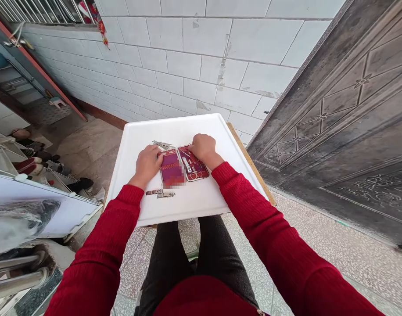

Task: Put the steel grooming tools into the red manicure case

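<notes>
A manicure case point(173, 159) lies open and flat on a white tabletop point(201, 202). Its lining is red and purple, and part of its left half is blurred out. My left hand point(147, 163) grips the case's left edge, thumb on top. My right hand point(203, 147) is closed at the far edge of the right half; what its fingers pinch is hidden. In that half sit a nail clipper point(188, 164), small scissors point(196, 174) and other slim tools. Two more nail clippers point(165, 195) lie in front of the case. Behind it are several thin metal tools point(163, 145).
A white tiled wall point(201, 52) rises behind the table. To the right stands a dark, carved door panel point(346, 114). On the left are a shelf with shoes point(30, 166) and a white panel point(19, 206). My legs point(170, 259) are under the table's near edge.
</notes>
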`<action>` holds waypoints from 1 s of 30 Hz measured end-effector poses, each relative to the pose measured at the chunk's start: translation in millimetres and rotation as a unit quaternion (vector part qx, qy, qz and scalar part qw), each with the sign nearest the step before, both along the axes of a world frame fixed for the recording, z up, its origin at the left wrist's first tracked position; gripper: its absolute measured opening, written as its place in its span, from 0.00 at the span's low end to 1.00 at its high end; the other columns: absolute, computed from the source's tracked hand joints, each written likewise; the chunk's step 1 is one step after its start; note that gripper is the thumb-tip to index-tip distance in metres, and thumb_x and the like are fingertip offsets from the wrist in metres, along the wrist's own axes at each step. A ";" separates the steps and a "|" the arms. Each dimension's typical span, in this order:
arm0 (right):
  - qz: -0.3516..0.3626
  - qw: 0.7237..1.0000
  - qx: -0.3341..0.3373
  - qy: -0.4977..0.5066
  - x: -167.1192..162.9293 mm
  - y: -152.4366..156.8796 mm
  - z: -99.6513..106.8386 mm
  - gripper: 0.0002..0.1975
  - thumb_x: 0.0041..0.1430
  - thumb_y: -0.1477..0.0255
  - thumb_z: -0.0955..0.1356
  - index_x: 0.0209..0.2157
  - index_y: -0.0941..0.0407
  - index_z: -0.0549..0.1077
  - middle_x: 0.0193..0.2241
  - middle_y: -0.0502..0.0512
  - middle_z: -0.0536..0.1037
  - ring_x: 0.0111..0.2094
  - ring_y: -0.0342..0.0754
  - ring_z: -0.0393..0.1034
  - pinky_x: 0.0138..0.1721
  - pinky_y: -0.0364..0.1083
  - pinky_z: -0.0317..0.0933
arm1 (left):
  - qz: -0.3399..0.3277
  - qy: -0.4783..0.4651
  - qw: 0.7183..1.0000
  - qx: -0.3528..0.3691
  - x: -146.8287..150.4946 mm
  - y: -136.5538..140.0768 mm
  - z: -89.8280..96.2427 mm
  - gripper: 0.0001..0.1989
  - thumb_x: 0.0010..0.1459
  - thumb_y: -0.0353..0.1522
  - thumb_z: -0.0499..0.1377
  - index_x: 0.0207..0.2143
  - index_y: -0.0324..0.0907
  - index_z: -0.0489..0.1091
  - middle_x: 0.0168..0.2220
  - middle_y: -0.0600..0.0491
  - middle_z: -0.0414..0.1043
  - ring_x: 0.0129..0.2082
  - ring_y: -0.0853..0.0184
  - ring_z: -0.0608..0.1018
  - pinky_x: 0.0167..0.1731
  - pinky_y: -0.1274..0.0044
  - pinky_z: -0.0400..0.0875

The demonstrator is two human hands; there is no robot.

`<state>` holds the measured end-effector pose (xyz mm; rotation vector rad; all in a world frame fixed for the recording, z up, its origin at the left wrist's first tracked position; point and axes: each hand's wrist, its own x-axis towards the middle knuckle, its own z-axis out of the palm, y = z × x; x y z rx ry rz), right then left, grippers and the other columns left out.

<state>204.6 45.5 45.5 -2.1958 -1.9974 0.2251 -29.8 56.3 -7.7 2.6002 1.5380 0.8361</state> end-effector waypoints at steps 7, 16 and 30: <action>-0.095 0.980 0.109 0.138 25.8 10.8 0.5 0.13 0.66 0.71 0.64 0.41 0.56 0.80 0.40 0.59 0.85 0.40 0.53 0.77 0.34 0.46 0.62 | -0.012 -0.006 1.000 -0.010 0.5 -1.1 1.3 0.11 0.66 0.33 0.52 0.39 0.43 0.75 0.51 0.43 0.79 0.53 0.52 0.77 0.55 0.60 0.73; -0.169 0.981 0.064 0.066 68.8 25.1 -13.2 0.11 0.64 0.69 0.67 0.41 0.58 0.80 0.41 0.64 0.83 0.42 0.57 0.77 0.39 0.49 0.65 | -0.015 -0.012 1.000 -0.014 -0.7 -2.5 2.0 0.10 0.66 0.33 0.52 0.40 0.44 0.75 0.49 0.45 0.79 0.52 0.53 0.78 0.54 0.61 0.74; 0.091 0.970 -0.106 0.201 20.8 -27.6 28.0 0.13 0.61 0.66 0.73 0.25 0.58 0.78 0.24 0.53 0.80 0.23 0.43 0.70 0.31 0.44 0.66 | -0.010 -0.014 1.000 -0.011 -0.1 -1.3 -1.2 0.11 0.67 0.33 0.52 0.38 0.44 0.75 0.50 0.44 0.79 0.52 0.52 0.78 0.54 0.60 0.74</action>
